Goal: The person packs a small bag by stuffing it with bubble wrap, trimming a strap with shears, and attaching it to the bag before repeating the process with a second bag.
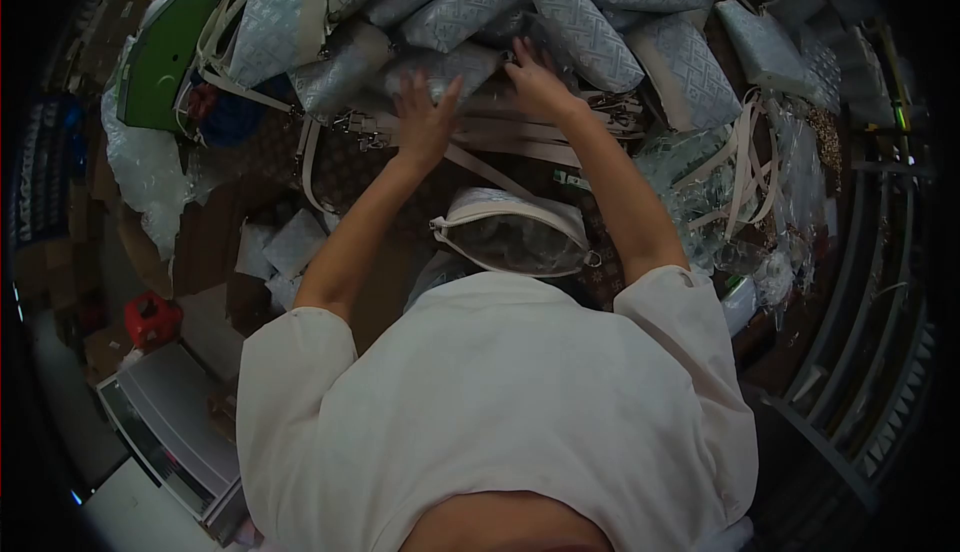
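Both arms stretch past the open pouch [530, 220], hands up at the heap of bags [590, 42]!
Here's my left grip [425, 124], beyond the pouch's left end: fingers spread, closed on nothing, at the near grey bag [468, 74] of the heap; whether they touch it, I can't tell. And my right grip [543, 90], farther beyond the pouch, fingers parted at the heap; whether it pinches anything, I cannot tell. The pouch lies just before my shirt [500, 372], mouth facing me. Between it and the heap, a bundle of straps [520, 132]! Right of the pouch, plastic wrap [690, 157]; far left of it, a green bag [160, 67].
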The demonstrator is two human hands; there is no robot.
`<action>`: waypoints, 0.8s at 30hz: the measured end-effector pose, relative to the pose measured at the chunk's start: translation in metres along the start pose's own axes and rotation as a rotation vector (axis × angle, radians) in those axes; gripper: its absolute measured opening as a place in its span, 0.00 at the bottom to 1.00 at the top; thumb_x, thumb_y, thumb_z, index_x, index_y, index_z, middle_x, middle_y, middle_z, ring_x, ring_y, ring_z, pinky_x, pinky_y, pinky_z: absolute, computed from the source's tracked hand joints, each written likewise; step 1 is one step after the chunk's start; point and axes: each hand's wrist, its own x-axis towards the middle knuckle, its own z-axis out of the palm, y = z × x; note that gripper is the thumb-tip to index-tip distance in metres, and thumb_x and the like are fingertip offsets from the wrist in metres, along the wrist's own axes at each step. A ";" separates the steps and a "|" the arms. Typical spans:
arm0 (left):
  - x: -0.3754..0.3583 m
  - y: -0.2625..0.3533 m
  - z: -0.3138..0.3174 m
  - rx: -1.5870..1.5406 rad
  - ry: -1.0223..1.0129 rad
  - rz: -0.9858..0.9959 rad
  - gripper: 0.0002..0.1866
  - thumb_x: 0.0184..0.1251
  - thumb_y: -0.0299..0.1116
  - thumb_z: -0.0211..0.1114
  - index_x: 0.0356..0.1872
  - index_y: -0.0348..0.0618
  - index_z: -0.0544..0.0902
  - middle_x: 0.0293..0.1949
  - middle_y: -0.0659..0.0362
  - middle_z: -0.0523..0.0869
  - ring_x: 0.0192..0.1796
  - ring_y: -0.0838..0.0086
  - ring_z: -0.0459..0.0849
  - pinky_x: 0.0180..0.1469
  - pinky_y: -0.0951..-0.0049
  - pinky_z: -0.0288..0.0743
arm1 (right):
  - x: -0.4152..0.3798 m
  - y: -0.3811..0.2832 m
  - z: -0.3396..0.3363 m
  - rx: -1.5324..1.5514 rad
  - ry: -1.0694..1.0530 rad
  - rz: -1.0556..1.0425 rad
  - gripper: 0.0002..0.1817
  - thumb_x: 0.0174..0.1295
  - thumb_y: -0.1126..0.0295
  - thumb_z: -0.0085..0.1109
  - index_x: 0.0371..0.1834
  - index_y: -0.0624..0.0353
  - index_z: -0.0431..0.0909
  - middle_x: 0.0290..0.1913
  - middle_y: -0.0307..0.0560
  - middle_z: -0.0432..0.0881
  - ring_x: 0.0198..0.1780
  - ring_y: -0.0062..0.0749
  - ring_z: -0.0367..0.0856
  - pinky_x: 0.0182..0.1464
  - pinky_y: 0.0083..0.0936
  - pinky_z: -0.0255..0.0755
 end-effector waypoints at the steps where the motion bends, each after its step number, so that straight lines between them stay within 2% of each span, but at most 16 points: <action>1: 0.008 0.010 0.010 -0.005 -0.057 0.014 0.35 0.45 0.29 0.68 0.58 0.59 0.65 0.61 0.40 0.52 0.63 0.32 0.47 0.53 0.32 0.55 | -0.001 0.003 0.001 -0.121 0.179 -0.061 0.22 0.53 0.65 0.57 0.51 0.62 0.70 0.51 0.62 0.71 0.51 0.52 0.72 0.50 0.36 0.67; 2: 0.013 0.018 0.019 -0.010 -0.116 0.023 0.31 0.49 0.30 0.64 0.57 0.61 0.66 0.61 0.41 0.51 0.63 0.31 0.45 0.50 0.26 0.52 | -0.003 0.006 0.002 -0.250 0.365 -0.098 0.21 0.53 0.66 0.57 0.50 0.62 0.70 0.50 0.60 0.71 0.50 0.51 0.73 0.50 0.36 0.67; 4: 0.017 0.024 0.046 0.080 -0.090 0.022 0.29 0.52 0.30 0.61 0.57 0.62 0.66 0.61 0.41 0.52 0.63 0.31 0.46 0.49 0.24 0.51 | -0.011 -0.008 -0.018 0.033 0.495 -0.026 0.17 0.48 0.72 0.57 0.44 0.60 0.74 0.46 0.54 0.73 0.48 0.46 0.73 0.48 0.36 0.69; 5: 0.021 0.023 0.059 0.171 -0.054 0.022 0.27 0.55 0.30 0.57 0.57 0.64 0.66 0.60 0.42 0.53 0.63 0.32 0.47 0.48 0.22 0.50 | -0.022 -0.016 -0.022 0.026 0.495 -0.030 0.17 0.48 0.72 0.57 0.44 0.60 0.74 0.46 0.54 0.73 0.48 0.46 0.73 0.48 0.36 0.69; 7: 0.024 0.021 0.061 0.150 -0.062 0.024 0.26 0.56 0.30 0.55 0.58 0.64 0.65 0.60 0.42 0.53 0.63 0.33 0.47 0.49 0.23 0.50 | -0.052 -0.033 -0.021 0.284 0.025 -0.014 0.10 0.45 0.75 0.56 0.34 0.59 0.76 0.41 0.48 0.74 0.47 0.44 0.72 0.47 0.36 0.70; 8: 0.021 0.021 0.061 0.137 -0.074 0.025 0.26 0.57 0.30 0.54 0.58 0.65 0.65 0.60 0.43 0.53 0.63 0.33 0.46 0.49 0.23 0.50 | -0.062 -0.032 -0.008 0.286 0.016 -0.008 0.10 0.45 0.75 0.56 0.34 0.59 0.76 0.41 0.48 0.74 0.47 0.44 0.72 0.47 0.36 0.70; 10: 0.024 0.021 0.057 0.119 -0.064 0.017 0.28 0.56 0.28 0.54 0.59 0.66 0.64 0.60 0.44 0.53 0.64 0.34 0.46 0.50 0.24 0.51 | -0.085 -0.030 0.021 -0.063 0.102 0.120 0.06 0.45 0.74 0.52 0.28 0.56 0.76 0.35 0.46 0.74 0.44 0.43 0.72 0.45 0.34 0.69; 15: 0.034 0.017 0.038 0.098 0.013 0.008 0.31 0.55 0.28 0.58 0.61 0.67 0.63 0.62 0.46 0.51 0.64 0.38 0.47 0.49 0.26 0.54 | -0.096 -0.014 0.010 -0.058 0.156 0.071 0.05 0.46 0.74 0.53 0.28 0.57 0.76 0.35 0.46 0.74 0.43 0.41 0.73 0.43 0.33 0.69; 17: 0.037 0.029 0.002 0.042 -0.207 0.006 0.27 0.55 0.33 0.61 0.59 0.59 0.67 0.63 0.46 0.55 0.62 0.41 0.55 0.53 0.35 0.57 | -0.099 -0.015 -0.019 -0.085 0.174 0.005 0.04 0.47 0.74 0.54 0.27 0.58 0.75 0.35 0.46 0.74 0.42 0.41 0.74 0.40 0.33 0.70; 18: 0.042 0.033 -0.008 0.037 -0.205 0.004 0.27 0.55 0.33 0.61 0.59 0.59 0.67 0.63 0.46 0.55 0.62 0.41 0.55 0.53 0.35 0.57 | -0.102 -0.017 -0.031 0.193 0.144 0.003 0.04 0.49 0.73 0.56 0.27 0.61 0.75 0.32 0.46 0.74 0.38 0.37 0.74 0.36 0.30 0.68; 19: 0.044 0.037 -0.018 -0.248 -0.130 0.131 0.23 0.55 0.34 0.62 0.54 0.53 0.72 0.57 0.47 0.64 0.58 0.46 0.63 0.52 0.44 0.62 | -0.105 -0.022 -0.047 0.472 0.110 -0.002 0.06 0.51 0.72 0.58 0.28 0.63 0.74 0.29 0.45 0.74 0.34 0.33 0.75 0.33 0.26 0.67; 20: 0.048 0.040 -0.030 -0.530 -0.049 0.261 0.19 0.55 0.36 0.63 0.50 0.47 0.76 0.52 0.47 0.72 0.55 0.51 0.70 0.50 0.53 0.67 | -0.106 -0.025 -0.067 0.470 0.107 -0.005 0.06 0.51 0.72 0.58 0.28 0.63 0.74 0.29 0.45 0.74 0.34 0.33 0.75 0.33 0.26 0.67; 21: 0.050 0.047 -0.050 -0.531 -0.045 0.259 0.19 0.55 0.36 0.63 0.50 0.47 0.76 0.52 0.47 0.72 0.55 0.51 0.70 0.50 0.53 0.67 | -0.106 -0.032 -0.094 0.647 0.041 0.069 0.06 0.54 0.71 0.57 0.28 0.64 0.74 0.26 0.42 0.72 0.30 0.26 0.72 0.31 0.21 0.64; 22: 0.049 0.059 -0.073 -0.698 -0.324 0.228 0.14 0.57 0.36 0.62 0.44 0.43 0.78 0.41 0.52 0.77 0.45 0.59 0.75 0.43 0.62 0.69 | -0.107 -0.035 -0.116 0.822 -0.027 0.145 0.07 0.57 0.71 0.56 0.29 0.65 0.74 0.22 0.39 0.70 0.26 0.19 0.69 0.28 0.17 0.61; 23: 0.050 0.066 -0.090 -0.860 -0.605 0.191 0.11 0.59 0.36 0.61 0.38 0.39 0.80 0.30 0.56 0.81 0.35 0.67 0.80 0.37 0.71 0.71 | -0.111 -0.032 -0.132 0.816 -0.032 0.143 0.07 0.57 0.71 0.56 0.29 0.65 0.74 0.22 0.39 0.70 0.26 0.19 0.69 0.28 0.17 0.61; 24: 0.051 0.063 -0.099 -0.866 -0.599 0.189 0.11 0.59 0.36 0.61 0.38 0.39 0.80 0.30 0.56 0.81 0.35 0.67 0.80 0.37 0.71 0.71 | -0.118 -0.026 -0.147 0.880 0.005 0.194 0.08 0.59 0.70 0.55 0.29 0.65 0.74 0.21 0.35 0.68 0.26 0.16 0.65 0.28 0.15 0.59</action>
